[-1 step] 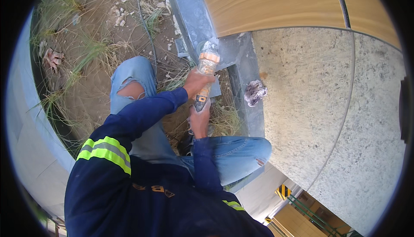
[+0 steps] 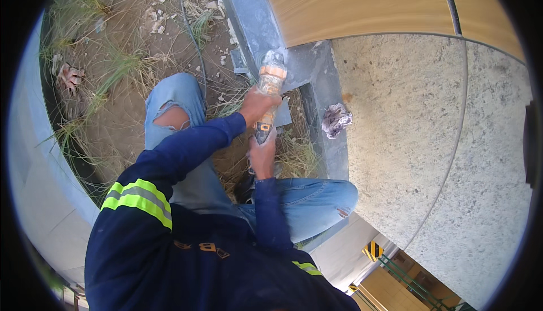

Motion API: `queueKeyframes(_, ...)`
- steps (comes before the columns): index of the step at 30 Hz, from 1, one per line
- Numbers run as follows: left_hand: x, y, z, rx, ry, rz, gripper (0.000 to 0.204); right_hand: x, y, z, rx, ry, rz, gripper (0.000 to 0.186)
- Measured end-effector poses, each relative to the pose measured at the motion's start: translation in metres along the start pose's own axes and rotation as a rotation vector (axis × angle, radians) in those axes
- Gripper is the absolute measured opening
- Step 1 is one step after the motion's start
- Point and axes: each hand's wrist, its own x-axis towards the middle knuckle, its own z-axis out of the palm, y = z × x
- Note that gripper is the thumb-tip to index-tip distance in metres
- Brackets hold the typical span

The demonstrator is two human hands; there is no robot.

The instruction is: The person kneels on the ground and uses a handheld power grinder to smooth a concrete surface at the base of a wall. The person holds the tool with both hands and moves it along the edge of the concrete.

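Observation:
My left hand (image 2: pixel 257 105) grips the upper body of an orange and black power tool (image 2: pixel 270 79). The tool's head is wrapped in clear plastic and rests against a grey metal frame (image 2: pixel 319 70). Just below, my right hand (image 2: pixel 263 155) holds the tool's dark lower handle (image 2: pixel 263 130). I crouch over it in torn blue jeans and dark blue sleeves, the left with a yellow reflective band. The tool's working tip is hidden by the plastic.
A crumpled grey rag (image 2: pixel 336 119) lies on the frame to the right of the tool. A wood-coloured panel (image 2: pixel 367 5) and a rough concrete surface (image 2: pixel 441 141) fill the right side. A dark cable (image 2: pixel 192 39) runs over dry grass and soil.

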Motion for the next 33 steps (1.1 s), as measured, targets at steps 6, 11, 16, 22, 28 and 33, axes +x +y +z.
queueKeyframes(6, 0.029, 0.026, -0.015, -0.017, -0.005, 0.010, 0.036, 0.040, -0.004, 0.006, -0.098, -0.030, -0.084, 0.076)
queueKeyframes(11, 0.023, 0.007, -0.003, 0.074, -0.002, 0.014, 0.035, 0.016, -0.022, -0.002, -0.042, -0.044, 0.072, 0.075)
queueKeyframes(16, 0.035, -0.010, -0.018, 0.049, 0.094, 0.066, 0.044, 0.027, -0.007, 0.006, -0.083, -0.067, -0.051, 0.073)
queueKeyframes(22, 0.043, 0.036, -0.014, -0.050, -0.045, -0.013, 0.048, 0.047, -0.023, 0.008, -0.086, 0.003, -0.112, 0.071)
queueKeyframes(28, 0.019, 0.012, -0.008, -0.006, 0.045, -0.022, 0.046, 0.025, -0.012, 0.005, -0.041, -0.021, -0.055, 0.068)
queueKeyframes(33, 0.053, 0.027, -0.028, 0.014, 0.054, 0.134, 0.036, 0.058, -0.026, 0.018, -0.185, -0.016, -0.216, 0.073)
